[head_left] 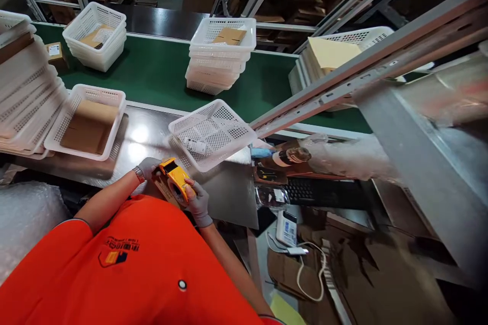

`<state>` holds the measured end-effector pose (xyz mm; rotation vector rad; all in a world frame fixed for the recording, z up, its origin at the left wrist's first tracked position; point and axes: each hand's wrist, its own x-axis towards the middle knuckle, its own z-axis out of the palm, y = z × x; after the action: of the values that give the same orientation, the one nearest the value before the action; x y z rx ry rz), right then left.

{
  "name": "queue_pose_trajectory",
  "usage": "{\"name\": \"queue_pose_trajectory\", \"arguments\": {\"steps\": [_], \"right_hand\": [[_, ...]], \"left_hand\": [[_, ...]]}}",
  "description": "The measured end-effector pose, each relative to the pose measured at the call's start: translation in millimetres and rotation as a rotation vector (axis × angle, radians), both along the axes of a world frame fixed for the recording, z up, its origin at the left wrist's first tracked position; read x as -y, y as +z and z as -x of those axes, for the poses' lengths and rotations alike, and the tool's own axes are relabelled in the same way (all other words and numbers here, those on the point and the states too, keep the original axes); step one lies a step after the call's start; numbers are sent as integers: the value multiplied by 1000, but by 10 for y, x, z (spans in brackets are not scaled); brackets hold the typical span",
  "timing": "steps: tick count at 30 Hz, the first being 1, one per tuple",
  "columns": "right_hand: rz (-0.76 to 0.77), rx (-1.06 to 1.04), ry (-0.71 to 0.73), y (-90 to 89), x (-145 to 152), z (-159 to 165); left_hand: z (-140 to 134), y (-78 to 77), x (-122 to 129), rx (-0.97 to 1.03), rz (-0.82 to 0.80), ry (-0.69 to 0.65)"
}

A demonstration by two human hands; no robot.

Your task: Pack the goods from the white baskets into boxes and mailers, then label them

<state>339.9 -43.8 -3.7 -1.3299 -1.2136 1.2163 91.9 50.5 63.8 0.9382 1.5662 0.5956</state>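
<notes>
In front of my orange shirt, my gloved right hand (199, 204) grips a yellow tape dispenser (176, 175). Part of a tape roll shows at its lower end. A small cardboard box (166, 191) lies under the dispenser, close to my body. My gloved left hand (149, 167) is at the far upper end of the box and dispenser; its fingers are mostly hidden, and it appears to hold the box. Just beyond my hands, a white perforated basket (213, 134) with a labelled flat packet (195, 145) in it sits tilted on the metal table (229, 188).
A basket with a cardboard box (91, 124) and tall basket stacks (28, 91) stand left. Behind runs a green conveyor (152, 71) carrying stacked baskets (223, 51). A metal rail (324, 91) slants across the right, above a keyboard (324, 193) and a bottle (292, 156).
</notes>
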Motion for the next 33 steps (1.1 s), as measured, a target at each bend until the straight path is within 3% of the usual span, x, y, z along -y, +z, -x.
{"name": "queue_pose_trajectory", "arguments": {"steps": [5, 9, 11, 15, 18, 22, 26, 30, 33], "right_hand": [[47, 108, 297, 426, 11, -130], [32, 199, 297, 633, 73, -219], [14, 229, 286, 652, 87, -208], [-7, 241, 288, 626, 82, -163], [-40, 225, 281, 594, 73, -167], [-68, 203, 272, 532, 67, -204], [-90, 199, 268, 477, 72, -226], [-69, 200, 284, 501, 49, -178], [-27, 211, 302, 596, 32, -191]], "left_hand": [[308, -96, -154, -148, -39, 128], [684, -277, -280, -272, -3, 181], [728, -437, -240, -328, 45, 145], [517, -768, -34, -415, 121, -17], [444, -859, 23, -478, 119, -161], [676, -701, -125, -547, 40, -325], [781, -437, -295, -454, -116, -559], [452, -260, -361, -478, -477, -1112], [175, -161, -370, -565, -548, -1311]]}}
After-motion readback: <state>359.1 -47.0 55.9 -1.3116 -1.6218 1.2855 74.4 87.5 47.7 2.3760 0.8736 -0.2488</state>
